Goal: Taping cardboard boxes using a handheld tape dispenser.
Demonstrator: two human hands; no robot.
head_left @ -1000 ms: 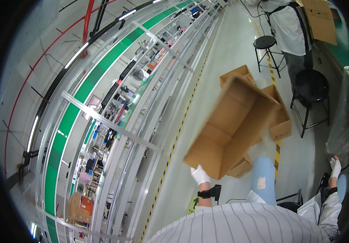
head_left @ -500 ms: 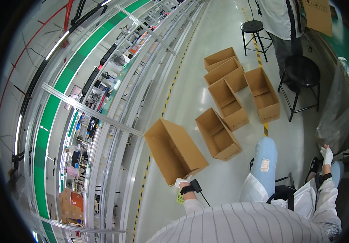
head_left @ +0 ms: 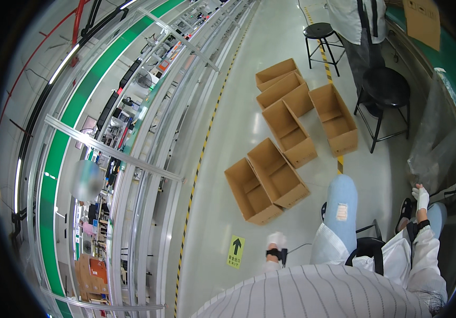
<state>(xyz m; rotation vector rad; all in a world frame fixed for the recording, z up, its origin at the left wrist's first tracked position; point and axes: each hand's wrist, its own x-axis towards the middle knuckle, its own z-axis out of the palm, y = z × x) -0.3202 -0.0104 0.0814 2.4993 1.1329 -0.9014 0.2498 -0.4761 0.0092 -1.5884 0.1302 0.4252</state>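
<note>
On the pale floor [head_left: 185, 265] stands the nearest carton [head_left: 253, 195] — brown, open-topped, its mouth facing up. Close against its right side is a second carton [head_left: 276, 175], also open, and beyond it other open cartons [head_left: 290, 130] are grouped together. On the near side of the nearest carton, apart from it, is the left hand [head_left: 276, 240], white-gloved and blurred; I cannot tell how far its fingers are open, or whether they hold anything. Well to the right of that carton is the right hand [head_left: 421, 196], also gloved, its fingers partly bent near a clear plastic sheet [head_left: 435, 140] — whether they have hold of it I cannot tell. Left of the nearest carton runs a black-and-yellow line [head_left: 195, 180]; on its near side lies a yellow-green arrow sign [head_left: 236, 252].
</note>
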